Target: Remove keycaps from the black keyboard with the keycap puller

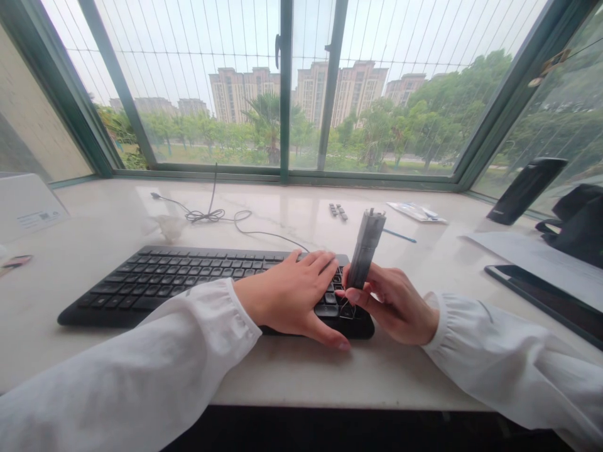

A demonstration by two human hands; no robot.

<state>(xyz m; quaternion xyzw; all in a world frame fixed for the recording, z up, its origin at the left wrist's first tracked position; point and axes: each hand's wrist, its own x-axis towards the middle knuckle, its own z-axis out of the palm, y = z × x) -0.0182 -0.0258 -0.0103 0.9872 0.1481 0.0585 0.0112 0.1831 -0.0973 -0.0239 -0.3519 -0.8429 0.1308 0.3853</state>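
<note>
A black keyboard (155, 276) lies across the counter, its right end under my hands. My left hand (294, 292) rests flat on its right part, fingers stretched out and thumb over the front edge. My right hand (393, 304) is closed around a dark grey keycap puller (365, 248), held nearly upright. Thin wire loops at its lower end reach down to the keys at the keyboard's right end. Whether the wires grip a key is too small to tell. Several loose keycaps (338, 211) lie on the counter behind the keyboard.
A coiled cable (207, 215) runs behind the keyboard. At the right are a blue stick (399, 235), a plastic packet (417, 212), a phone (541, 298), white paper (532, 257) and a black upright object (526, 190). A white box (31, 207) stands left. Windows close off the back.
</note>
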